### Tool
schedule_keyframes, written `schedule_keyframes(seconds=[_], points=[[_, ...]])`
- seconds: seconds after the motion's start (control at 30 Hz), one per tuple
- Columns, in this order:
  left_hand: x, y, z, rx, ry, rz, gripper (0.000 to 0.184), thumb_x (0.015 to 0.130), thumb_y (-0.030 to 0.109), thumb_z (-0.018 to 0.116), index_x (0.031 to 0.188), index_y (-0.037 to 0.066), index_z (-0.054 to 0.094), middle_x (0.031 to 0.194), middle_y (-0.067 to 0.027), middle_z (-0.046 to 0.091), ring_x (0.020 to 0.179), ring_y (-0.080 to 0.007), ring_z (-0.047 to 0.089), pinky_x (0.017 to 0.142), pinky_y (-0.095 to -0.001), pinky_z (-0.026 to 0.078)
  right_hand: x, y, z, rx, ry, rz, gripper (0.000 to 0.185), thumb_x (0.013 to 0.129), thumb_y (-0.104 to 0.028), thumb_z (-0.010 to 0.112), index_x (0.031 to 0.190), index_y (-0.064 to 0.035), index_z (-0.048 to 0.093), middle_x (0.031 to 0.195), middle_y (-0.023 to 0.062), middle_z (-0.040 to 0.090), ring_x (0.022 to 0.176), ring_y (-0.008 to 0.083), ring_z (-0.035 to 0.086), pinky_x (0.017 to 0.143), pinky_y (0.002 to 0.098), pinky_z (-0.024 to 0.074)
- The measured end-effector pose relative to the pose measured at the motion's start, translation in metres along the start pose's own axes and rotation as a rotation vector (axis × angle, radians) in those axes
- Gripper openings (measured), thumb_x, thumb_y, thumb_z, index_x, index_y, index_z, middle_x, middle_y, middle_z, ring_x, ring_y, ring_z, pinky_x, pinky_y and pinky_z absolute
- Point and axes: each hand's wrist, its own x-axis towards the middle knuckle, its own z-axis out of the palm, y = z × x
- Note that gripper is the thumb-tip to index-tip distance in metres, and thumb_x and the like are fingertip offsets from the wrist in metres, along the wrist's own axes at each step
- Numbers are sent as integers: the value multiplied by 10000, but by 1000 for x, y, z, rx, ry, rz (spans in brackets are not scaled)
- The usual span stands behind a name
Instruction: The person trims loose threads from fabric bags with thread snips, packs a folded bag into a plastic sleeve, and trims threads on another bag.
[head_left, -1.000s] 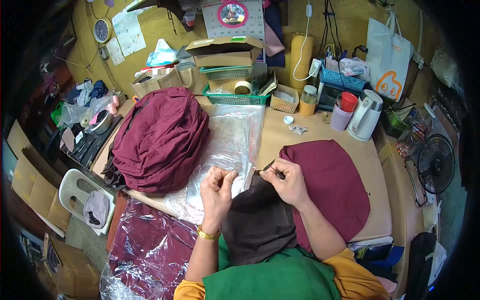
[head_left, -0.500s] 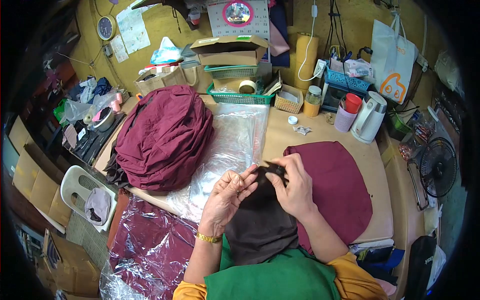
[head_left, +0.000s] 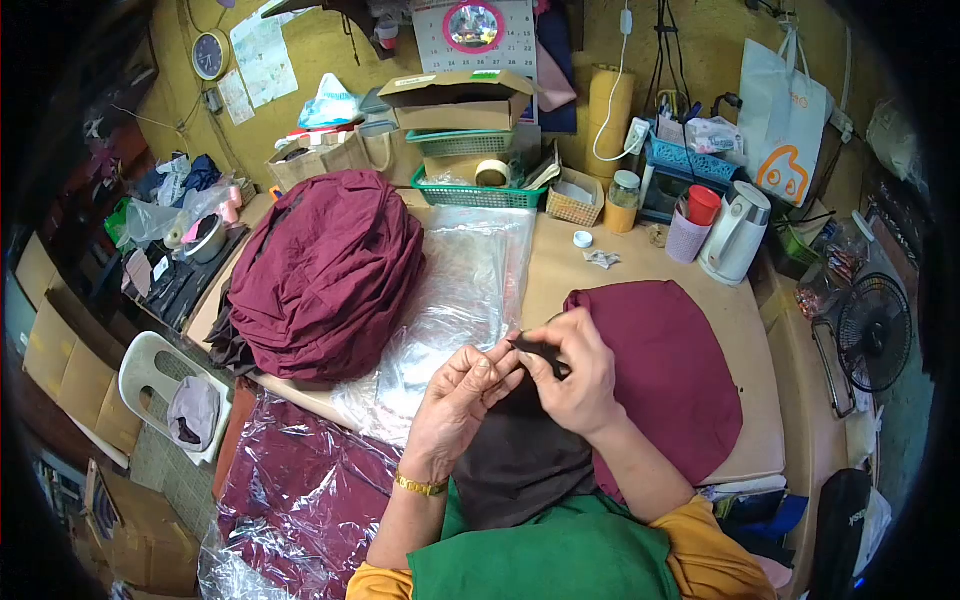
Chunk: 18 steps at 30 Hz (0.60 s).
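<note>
A dark brown cloth (head_left: 525, 455) hangs from my two hands over the green apron (head_left: 540, 555) on my lap. My left hand (head_left: 465, 390), with a gold watch at the wrist, pinches the cloth's upper edge between thumb and fingers. Close beside it, my right hand (head_left: 575, 375) grips the same edge, fingers bent and thumb pressed in. The fingertips of both hands almost meet. Any small item between them is too hidden to make out. Right of my right hand lies a smooth maroon fabric piece (head_left: 670, 375) on the table.
A large heap of maroon fabric (head_left: 325, 275) sits at left on the table (head_left: 570, 245). Clear plastic bags (head_left: 470, 270) lie beside it. Plastic-wrapped maroon cloth (head_left: 300, 490) is at lower left. Baskets, a jar (head_left: 622, 203) and a white kettle (head_left: 737, 232) line the back.
My right hand has shifted slightly down and left, its fingers closing in nearer to my left fingertips. The dark cloth stays in both hands.
</note>
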Motion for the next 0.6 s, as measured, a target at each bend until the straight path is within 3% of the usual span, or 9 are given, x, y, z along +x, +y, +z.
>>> schedule_keyframes(seconds=[0.07, 0.13, 0.17, 0.23, 0.33, 0.37, 0.47, 0.53, 0.6], points=[[0, 3, -8, 24, -17, 17, 224, 1045, 214, 530, 900, 44, 538, 1414, -226, 527, 1195, -235, 613, 1032, -372, 507, 5, 15, -7, 360, -312, 393, 265, 830, -194, 802, 949, 10, 681, 776, 70, 626, 696, 158, 601, 678, 327, 488], [3, 11, -23, -49, -9, 42, 343, 1067, 304, 473, 866, 36, 547, 1373, -231, 562, 1161, -227, 633, 1013, -364, 513, -9, 49, 11, 500, -334, 446, 258, 888, -213, 766, 938, 21, 670, 690, 33, 622, 664, 78, 551, 617, 285, 460], [6, 20, -24, 181, 345, 133, 437, 1081, 366, 412, 872, 18, 573, 1334, -212, 601, 1083, -204, 662, 962, -310, 514, -7, 54, 10, 414, -318, 470, 247, 911, -210, 745, 918, 22, 661, 659, 11, 610, 636, 58, 527, 590, 269, 443], [15, 26, -56, 459, 470, 552, 311, 1070, 265, 460, 1052, -6, 613, 1329, -176, 604, 1096, -207, 640, 935, -285, 484, -5, 58, 9, 471, -294, 509, 239, 949, -205, 702, 848, 1, 633, 629, -17, 592, 592, 30, 496, 550, 239, 397], [22, 18, -53, 899, 444, 659, 311, 1004, 184, 579, 1244, -13, 576, 1315, -147, 598, 1148, -230, 597, 943, -304, 458, -7, 57, 15, 585, -281, 563, 251, 981, -216, 660, 811, -38, 607, 635, -20, 593, 578, 30, 493, 543, 225, 380], [22, 9, -47, 1109, 373, 580, 510, 925, 129, 670, 1386, 13, 487, 1360, -133, 553, 1255, -250, 524, 1002, -339, 426, -7, 56, 18, 589, -285, 564, 251, 981, -216, 660, 811, -38, 607, 635, -20, 593, 578, 30, 493, 543, 225, 380], [30, -23, -27, 1223, 338, 673, 307, 962, 203, 637, 1182, -11, 618, 1091, -145, 672, 991, -189, 628, 848, -345, 499, -6, 60, 24, 601, -191, 524, 222, 976, -178, 656, 819, -28, 613, 652, -14, 597, 592, 38, 523, 556, 221, 397], [31, -25, -33, 1354, 265, 211, 198, 923, 184, 700, 850, 8, 647, 708, -186, 590, 614, -222, 574, 583, -341, 446, 3, 68, 21, 589, -7, 576, 178, 966, -122, 643, 825, -16, 621, 657, -12, 586, 601, 47, 542, 572, 223, 409], [31, -26, -41, 1357, 305, 370, 303, 933, 197, 689, 744, -13, 578, 603, -148, 507, 541, -183, 460, 525, -349, 386, 10, 88, 9, 487, 98, 609, 195, 969, -151, 637, 826, -18, 626, 643, -13, 575, 577, 55, 525, 551, 237, 399]])
